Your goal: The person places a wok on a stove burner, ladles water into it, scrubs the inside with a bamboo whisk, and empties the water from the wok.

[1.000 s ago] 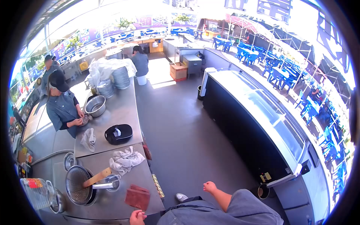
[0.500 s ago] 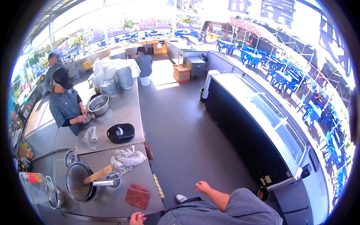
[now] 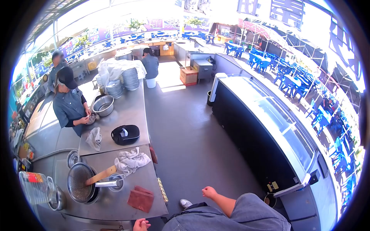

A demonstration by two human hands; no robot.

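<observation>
My left hand (image 3: 142, 224) is at the bottom, just off the near edge of the steel table (image 3: 111, 206), with its fingers curled; whether it holds anything is too small to tell. A red-brown folded cloth (image 3: 140, 198) lies on the table just above it. My right hand (image 3: 209, 191) hangs over the floor, its fingers curled in and their inner side hidden. On the table stand a perforated strainer (image 3: 80, 184) with a wooden handle across it, a small metal pot (image 3: 116, 182) and a crumpled white towel (image 3: 132, 160).
A black cap (image 3: 125, 134), a steel basin (image 3: 103, 105) and stacked plates (image 3: 130, 79) stand farther along. A co-worker (image 3: 69, 106) works at the left side; two other people are behind. A long display case (image 3: 266, 127) runs along the right. A plastic jug (image 3: 36, 187) stands lower left.
The whole view has shifted slightly, with the far tables and co-workers lying a little further right. My right hand has moved slightly left and is nearly level with before. My left hand stays about the same.
</observation>
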